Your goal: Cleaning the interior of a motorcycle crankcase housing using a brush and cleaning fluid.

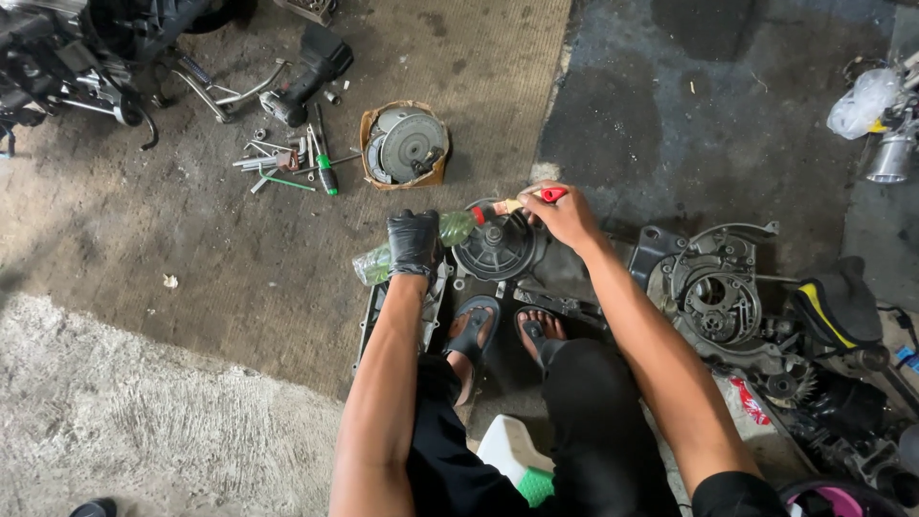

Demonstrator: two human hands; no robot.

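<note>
The black-gloved left hand [414, 242] is gripping a green plastic bottle [450, 230], its long axis lying near level, mouth pointing right toward the round engine part [496, 247] on the floor. The bare right hand [565, 215] is pinching a red-handled brush [549, 194] over that part. Cleaning appears under way, not finished; the crankcase [713, 292] is sitting untouched to the right.

Bottle [450, 233]: lay in the left hand [414, 243], left of the round part [496, 247].
Brush [536, 197]: in the right hand [565, 215], over that part.
Box [403, 145]: behind both.
</note>
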